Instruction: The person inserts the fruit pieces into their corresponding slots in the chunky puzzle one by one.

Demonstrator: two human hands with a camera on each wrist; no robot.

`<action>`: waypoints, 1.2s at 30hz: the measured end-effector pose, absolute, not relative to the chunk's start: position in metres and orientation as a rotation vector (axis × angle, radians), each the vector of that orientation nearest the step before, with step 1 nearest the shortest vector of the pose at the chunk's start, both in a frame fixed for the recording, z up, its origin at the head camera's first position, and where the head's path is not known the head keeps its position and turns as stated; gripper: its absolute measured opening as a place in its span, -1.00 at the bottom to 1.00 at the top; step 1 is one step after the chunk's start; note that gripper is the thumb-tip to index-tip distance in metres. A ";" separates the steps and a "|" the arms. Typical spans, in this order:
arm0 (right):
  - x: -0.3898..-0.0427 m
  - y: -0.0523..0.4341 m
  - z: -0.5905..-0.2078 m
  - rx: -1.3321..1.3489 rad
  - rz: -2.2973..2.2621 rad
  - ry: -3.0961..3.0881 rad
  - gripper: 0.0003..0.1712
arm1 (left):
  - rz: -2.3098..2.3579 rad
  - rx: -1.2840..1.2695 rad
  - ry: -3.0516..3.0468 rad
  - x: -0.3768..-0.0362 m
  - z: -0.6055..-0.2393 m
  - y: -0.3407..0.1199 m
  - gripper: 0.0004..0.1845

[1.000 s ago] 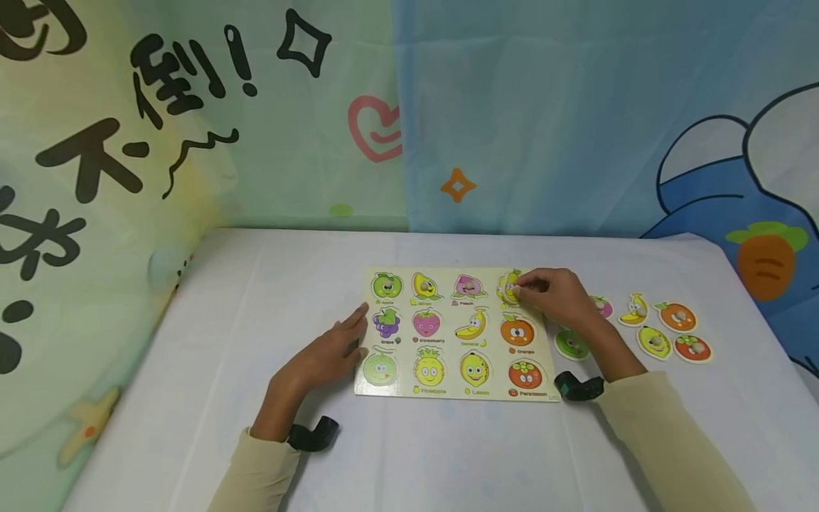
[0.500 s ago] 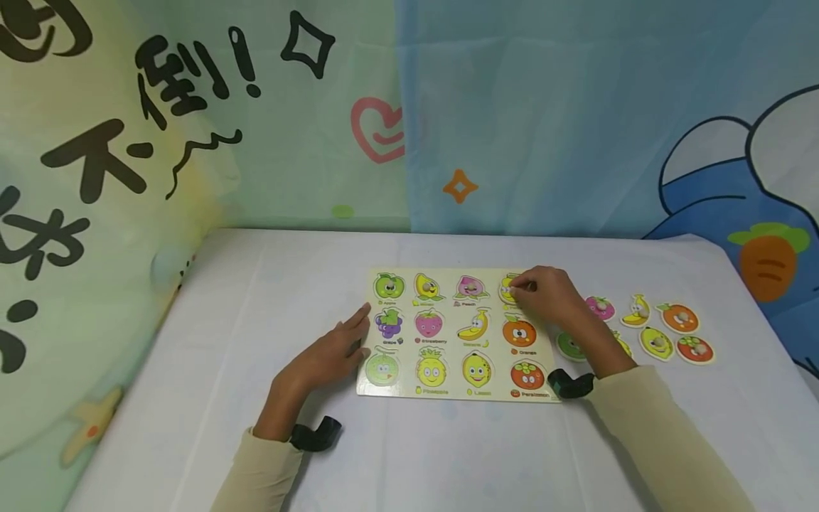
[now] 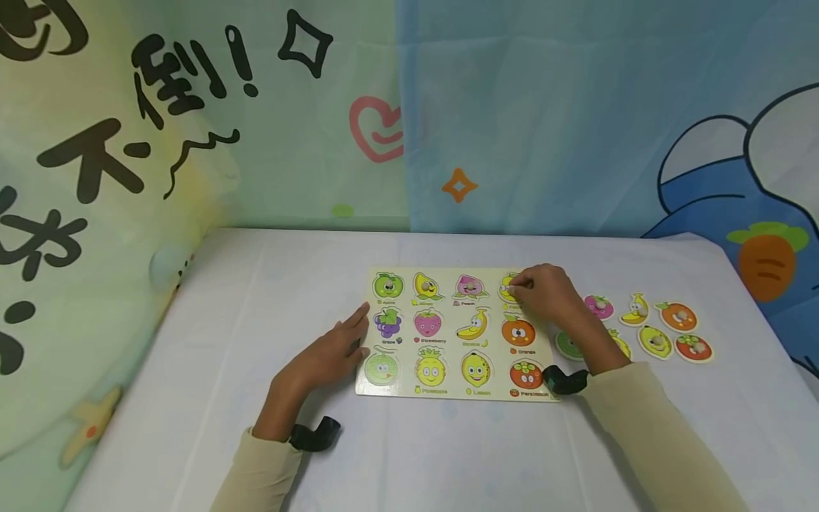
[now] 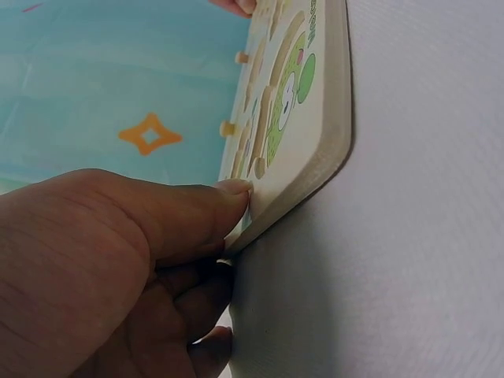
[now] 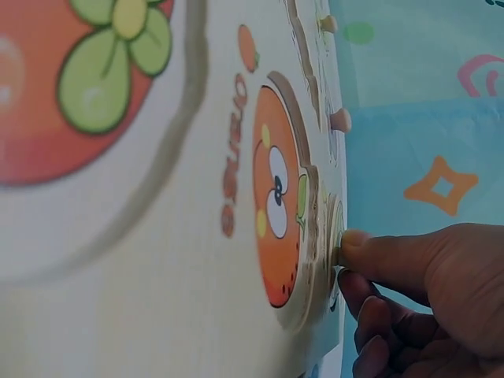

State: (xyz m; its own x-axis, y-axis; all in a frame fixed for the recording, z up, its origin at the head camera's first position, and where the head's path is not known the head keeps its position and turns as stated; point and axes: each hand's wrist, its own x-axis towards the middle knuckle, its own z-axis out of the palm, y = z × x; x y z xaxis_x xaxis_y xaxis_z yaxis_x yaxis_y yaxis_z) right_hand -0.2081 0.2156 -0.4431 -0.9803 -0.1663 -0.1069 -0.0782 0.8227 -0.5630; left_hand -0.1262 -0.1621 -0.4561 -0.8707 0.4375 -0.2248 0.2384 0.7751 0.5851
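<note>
Since a second ago, the right hand (image 3: 547, 295) has edged leftward over the board's (image 3: 406, 370) right edge, pinching a yellow fruit piece (image 3: 506, 287) at the far right corner. Relaxed fingers of the left hand (image 3: 323, 359) touch the left edge. Counter (image 3: 288, 284) spreads widely leftward; loose pieces (image 3: 655, 343) flank the right forearm (image 3: 603, 345).

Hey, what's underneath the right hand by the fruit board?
The right hand pinches a yellow fruit piece; in the head view its left part shows. The hand covers the rest of it and the fruit board's far right corner.
</note>
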 end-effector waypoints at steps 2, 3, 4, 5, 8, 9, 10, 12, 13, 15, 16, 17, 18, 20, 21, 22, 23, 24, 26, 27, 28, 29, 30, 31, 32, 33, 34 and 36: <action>-0.209 0.215 -0.443 -0.191 -0.866 2.856 -0.74 | 0.790 0.515 2.619 -0.126 -0.456 -0.162 -0.35; -0.209 0.215 -0.443 -0.192 -0.867 2.858 -0.75 | 0.790 0.514 2.619 -0.126 -0.456 -0.162 -0.35; -0.209 0.214 -0.443 -0.194 -0.868 2.861 -0.75 | 0.790 0.512 2.619 -0.126 -0.455 -0.163 -0.35; -0.209 0.214 -0.443 -0.196 -0.870 2.864 -0.75 | 0.793 0.511 2.619 -0.126 -0.455 -0.163 -0.35; -0.210 0.214 -0.443 -0.205 -0.872 2.872 -0.76 | 0.789 0.504 2.617 -0.127 -0.454 -0.163 -0.35; -0.210 0.214 -0.443 -0.207 -0.871 2.876 -0.76 | 0.788 0.501 2.617 -0.127 -0.453 -0.163 -0.35; -0.210 0.213 -0.443 -0.207 -0.871 2.879 -0.76 | 0.792 0.506 2.619 -0.127 -0.453 -0.163 -0.35; -0.210 0.213 -0.444 -0.203 -0.873 2.883 -0.76 | 0.784 0.510 2.621 -0.127 -0.454 -0.163 -0.35; -0.210 0.212 -0.444 -0.199 -0.876 2.884 -0.76 | 0.781 0.512 2.623 -0.127 -0.454 -0.163 -0.35; -0.210 0.212 -0.445 -0.186 -0.887 2.885 -0.75 | 0.788 0.523 2.628 -0.127 -0.454 -0.163 -0.35; -0.210 0.212 -0.445 -0.180 -0.892 2.882 -0.75 | 0.788 0.526 2.630 -0.127 -0.454 -0.164 -0.35; -0.210 0.213 -0.445 -0.178 -0.897 2.877 -0.75 | 0.784 0.522 2.629 -0.127 -0.454 -0.164 -0.34; -0.210 0.213 -0.446 -0.176 -0.900 2.873 -0.74 | 0.787 0.522 2.628 -0.127 -0.454 -0.164 -0.34; -0.210 0.215 -0.446 -0.177 -0.906 2.861 -0.73 | 0.788 0.514 2.624 -0.127 -0.454 -0.164 -0.33; -0.210 0.216 -0.446 -0.179 -0.910 2.855 -0.73 | 0.787 0.508 2.622 -0.127 -0.454 -0.164 -0.33; -0.210 0.217 -0.446 -0.180 -0.913 2.849 -0.72 | 0.786 0.505 2.620 -0.127 -0.453 -0.164 -0.33; -0.210 0.218 -0.446 -0.179 -0.917 2.841 -0.72 | 0.789 0.507 2.618 -0.127 -0.454 -0.164 -0.32; -0.211 0.219 -0.446 -0.176 -0.921 2.833 -0.71 | 0.794 0.507 2.615 -0.127 -0.454 -0.164 -0.33; -0.210 0.222 -0.445 -0.174 -0.927 2.811 -0.70 | 0.800 0.513 2.611 -0.127 -0.455 -0.164 -0.33; -0.210 0.223 -0.444 -0.178 -0.929 2.800 -0.69 | 0.799 0.517 2.611 -0.127 -0.455 -0.164 -0.33; -0.210 0.224 -0.443 -0.183 -0.932 2.787 -0.68 | 0.800 0.519 2.608 -0.127 -0.456 -0.164 -0.33; -0.209 0.225 -0.442 -0.188 -0.930 2.778 -0.66 | 0.805 0.520 2.607 -0.127 -0.456 -0.164 -0.33; -0.209 0.226 -0.441 -0.189 -0.928 2.771 -0.64 | 0.805 0.518 2.605 -0.126 -0.456 -0.164 -0.33; -0.208 0.227 -0.440 -0.191 -0.930 2.770 -0.62 | 0.804 0.519 2.604 -0.126 -0.456 -0.164 -0.33; -0.207 0.228 -0.439 -0.191 -0.931 2.774 -0.61 | 0.805 0.517 2.603 -0.126 -0.457 -0.165 -0.34; -0.206 0.229 -0.439 -0.190 -0.934 2.782 -0.60 | 0.803 0.517 2.603 -0.126 -0.457 -0.165 -0.34; -0.205 0.231 -0.438 -0.190 -0.943 2.792 -0.60 | 0.802 0.515 2.604 -0.126 -0.457 -0.165 -0.34; -0.202 0.233 -0.438 -0.177 -0.962 2.814 -0.60 | 0.804 0.513 2.608 -0.127 -0.457 -0.166 -0.34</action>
